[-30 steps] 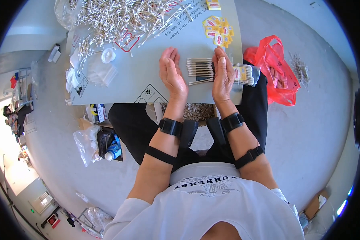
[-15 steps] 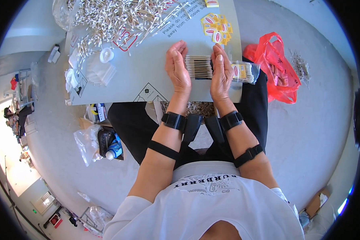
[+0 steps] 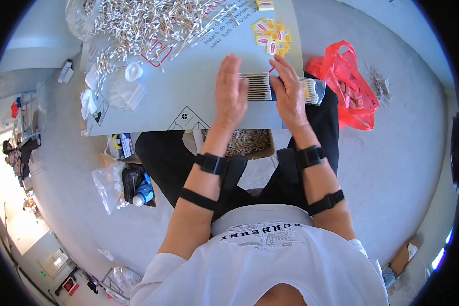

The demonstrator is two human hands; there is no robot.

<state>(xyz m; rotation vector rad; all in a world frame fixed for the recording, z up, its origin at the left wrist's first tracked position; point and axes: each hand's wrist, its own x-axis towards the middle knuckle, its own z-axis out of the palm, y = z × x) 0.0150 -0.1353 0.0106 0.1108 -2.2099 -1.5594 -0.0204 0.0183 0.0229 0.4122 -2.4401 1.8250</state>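
cotton-tipped swabs [image 3: 259, 86] with matt sticks, glossy red plastic bag [image 3: 337, 66], smooth grey tabletop [image 3: 166, 104], matt black cloth trousers [image 3: 160, 158]

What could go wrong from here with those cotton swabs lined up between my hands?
The row of cotton swabs lies between your left hand and right hand with no band visible around it, so an uneven push might skew it. The clear packet beyond your right hand seems to stick out past the right edge of the table, so a nudge could tip it off.
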